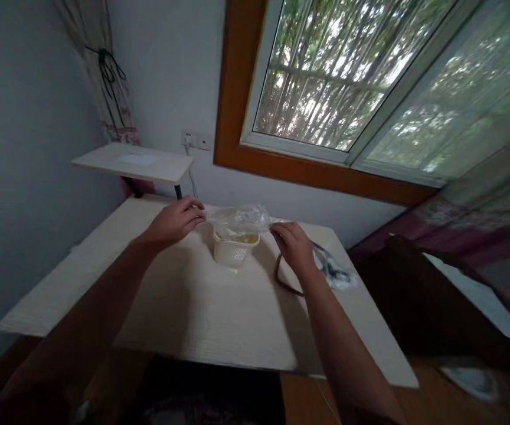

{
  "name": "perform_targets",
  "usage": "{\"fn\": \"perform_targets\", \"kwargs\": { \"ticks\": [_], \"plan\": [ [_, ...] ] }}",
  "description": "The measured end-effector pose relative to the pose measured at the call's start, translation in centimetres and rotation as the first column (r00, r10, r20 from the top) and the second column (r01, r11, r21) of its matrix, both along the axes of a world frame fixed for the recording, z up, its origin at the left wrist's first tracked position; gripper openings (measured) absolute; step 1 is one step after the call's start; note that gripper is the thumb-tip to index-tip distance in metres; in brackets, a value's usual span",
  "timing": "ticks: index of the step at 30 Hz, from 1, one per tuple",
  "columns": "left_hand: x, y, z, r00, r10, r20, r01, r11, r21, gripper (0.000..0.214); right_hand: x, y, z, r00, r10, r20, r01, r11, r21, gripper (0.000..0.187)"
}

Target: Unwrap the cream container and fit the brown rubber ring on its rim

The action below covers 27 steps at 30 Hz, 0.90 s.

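Observation:
A clear plastic bag [242, 219] is stretched between my two hands, above a small cream plastic basket [232, 252]. My left hand [179, 218] pinches the bag's left end between closed fingers. The right end is gripped by my right hand [291, 239], a little nearer to me. Something yellowish shows inside the basket under the bag, but I cannot make out what it is. The bag hides the far part of the basket's rim.
Right of my right hand, a brown-rimmed frame or tray [287, 287] lies on the table [219, 319] beside a crumpled plastic bag with dark contents [338, 275]. A raised shelf [149, 165] stands at the back left. Behind the table are a wall socket [196, 140] and a window [321, 77].

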<state>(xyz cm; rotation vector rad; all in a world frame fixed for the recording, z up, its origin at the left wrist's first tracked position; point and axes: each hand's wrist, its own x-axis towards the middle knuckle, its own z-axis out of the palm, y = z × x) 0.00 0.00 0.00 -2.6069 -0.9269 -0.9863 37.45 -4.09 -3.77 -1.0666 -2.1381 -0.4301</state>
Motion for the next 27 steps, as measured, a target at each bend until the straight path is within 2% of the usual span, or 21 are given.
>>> {"fn": "perform_targets", "kwargs": {
  "ticks": [6,12,19,22,27],
  "plan": [
    [-0.4,-0.9,-2.3,0.999,-0.013,-0.047,0.011,0.998,-0.056,0.022,1.0,-1.5,-1.0,0.997,-0.004,0.082,0.006,1.000,-0.026,0.019],
    [-1.6,-2.0,-3.0,0.999,-0.047,0.007,0.047,0.997,-0.065,0.018,1.4,-2.8,-1.7,0.998,0.006,0.059,-0.004,1.000,-0.030,0.018],
    [-2.4,-2.9,-4.4,0.994,-0.001,-0.112,-0.006,0.998,-0.062,0.016,1.5,-3.5,-3.1,0.995,-0.019,0.101,0.029,0.994,-0.101,0.019],
    [-2.7,-3.3,-5.1,0.998,0.010,-0.057,-0.012,0.999,-0.042,0.013,1.7,-3.6,-3.6,0.996,-0.036,0.086,0.047,0.991,-0.122,0.020],
    [-2.4,-4.2,-5.8,0.998,-0.062,-0.014,0.061,0.996,-0.065,0.013,1.1,-4.0,-3.9,0.999,-0.038,0.015,0.040,0.987,-0.158,0.018]
  ]
}}
